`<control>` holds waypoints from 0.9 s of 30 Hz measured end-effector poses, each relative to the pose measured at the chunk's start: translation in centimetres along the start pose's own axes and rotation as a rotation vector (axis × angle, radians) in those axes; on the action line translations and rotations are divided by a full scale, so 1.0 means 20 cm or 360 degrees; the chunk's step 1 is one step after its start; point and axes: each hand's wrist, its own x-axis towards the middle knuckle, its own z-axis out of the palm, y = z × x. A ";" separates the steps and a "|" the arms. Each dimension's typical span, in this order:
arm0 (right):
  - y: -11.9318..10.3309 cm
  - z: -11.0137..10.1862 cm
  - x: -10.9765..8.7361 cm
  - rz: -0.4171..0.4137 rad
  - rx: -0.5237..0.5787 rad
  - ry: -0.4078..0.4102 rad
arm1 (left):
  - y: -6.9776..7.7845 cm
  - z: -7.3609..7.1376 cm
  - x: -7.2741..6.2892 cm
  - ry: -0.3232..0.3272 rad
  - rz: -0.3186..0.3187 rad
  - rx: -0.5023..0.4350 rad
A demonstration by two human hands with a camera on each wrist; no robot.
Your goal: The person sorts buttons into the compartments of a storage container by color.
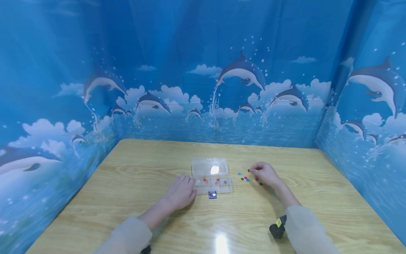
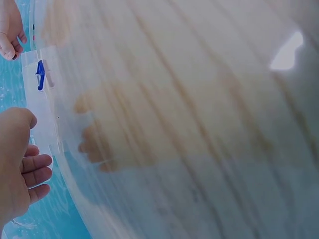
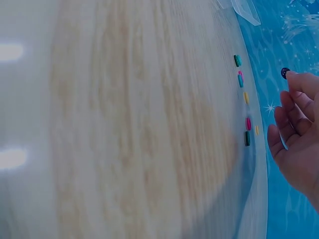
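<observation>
Black button [image 3: 285, 73] pinched in right hand [image 1: 264, 173], near loose buttons [image 1: 245, 177] | left hand [image 1: 181, 192] relaxed at clear compartment box [image 1: 223, 190] (lid [image 1: 201, 168] open) | step: apparently single pick-up; next likely calls for steady carry boxward

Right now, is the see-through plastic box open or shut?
Open. The clear, rectangular plastic box has its transparent lid swung back behind it, not covering it.
</observation>
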 end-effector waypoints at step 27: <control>-0.13 0.15 0.03 -0.0151 0.0215 -0.0114 | 0.00 -0.01 0.00 0.0012 0.0018 -0.0011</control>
